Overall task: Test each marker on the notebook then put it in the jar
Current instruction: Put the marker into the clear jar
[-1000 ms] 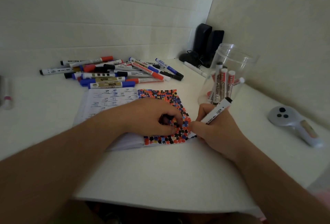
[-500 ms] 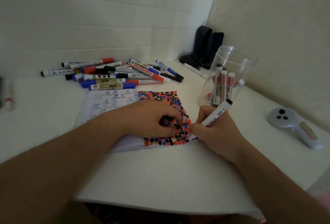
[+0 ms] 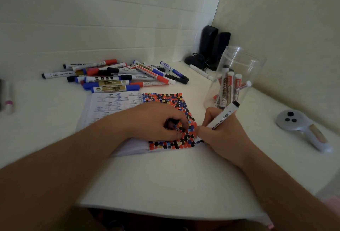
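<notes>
While left hand (image 3: 156,120) rests curled on the notebook (image 3: 128,105), pinching what looks like a black cap, right hand (image 3: 220,133) grips a black whiteboard marker (image 3: 223,116), tip down at the dotted page's lower right corner. Clear jar (image 3: 237,65) just beyond holds several markers. Untested marker pile (image 3: 117,76) behind notebook.

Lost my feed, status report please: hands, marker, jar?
Right hand grips marker, tip on notebook. Left hand curled on page, holding dark cap. Jar upright beside, path clear.
</notes>
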